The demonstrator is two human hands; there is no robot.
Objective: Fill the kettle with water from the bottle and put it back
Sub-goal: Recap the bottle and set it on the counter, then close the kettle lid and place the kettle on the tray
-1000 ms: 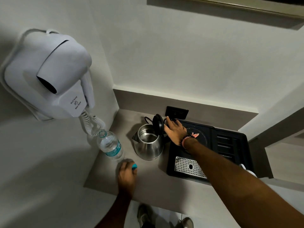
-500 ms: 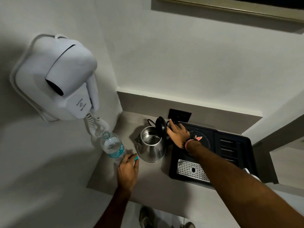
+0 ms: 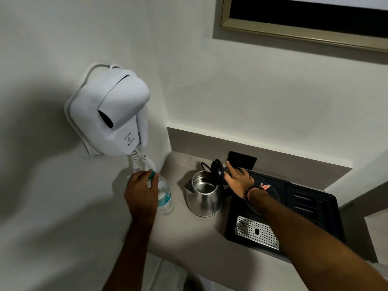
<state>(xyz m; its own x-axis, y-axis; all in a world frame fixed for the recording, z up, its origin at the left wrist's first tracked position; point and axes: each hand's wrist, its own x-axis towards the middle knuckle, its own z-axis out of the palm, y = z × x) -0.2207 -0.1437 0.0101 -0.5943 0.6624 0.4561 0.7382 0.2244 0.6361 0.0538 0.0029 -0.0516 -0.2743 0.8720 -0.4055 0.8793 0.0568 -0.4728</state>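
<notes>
A steel kettle point(image 3: 203, 198) stands on the grey counter point(image 3: 189, 238) with its black lid point(image 3: 217, 170) tipped up and the inside showing. My right hand point(image 3: 239, 178) lies over the kettle's handle, just behind the lid, and hides it. Left of the kettle stands a clear plastic water bottle point(image 3: 165, 198) with a teal label. Over the bottle's mouth, my left hand point(image 3: 140, 192) pinches the teal cap point(image 3: 151, 174) in its fingertips. The bottle's neck is hidden behind that hand.
A white wall-mounted hair dryer point(image 3: 109, 114) hangs above the bottle, and its coiled cord point(image 3: 136, 162) dangles close to my left hand. A black tray point(image 3: 310, 206) with a perforated metal grate point(image 3: 256, 232) lies right of the kettle. A dark wall socket point(image 3: 242, 159) sits behind.
My left hand has lifted the teal cap off the counter and carried it up to the bottle's mouth. My right hand has stayed on the kettle. The view has tilted upward.
</notes>
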